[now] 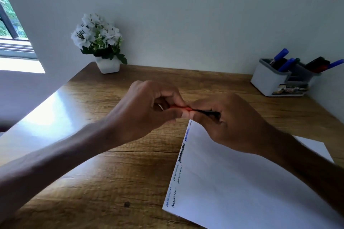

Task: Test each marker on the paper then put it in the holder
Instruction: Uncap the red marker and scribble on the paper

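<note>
Pinching cap (180, 108) with left hand (149, 111) | right hand (234, 124) grips marker (207, 111), likely bracing the pull | holder (270, 82) at 2 o'clock

I log: desk (111, 163) wood-grain, faintly textured, glossy sheen toward 9 o'clock. At 5 o'clock paper (242, 191), white, matt, smooth. At 2 o'clock holder (268, 80), smooth white-and-grey plastic; blue markers (282, 55) in it, shiny plastic. At 11 o'clock pot (108, 66), white, smooth, material I can't tell. Centre, marker (206, 111), red-and-black smooth plastic.
</note>
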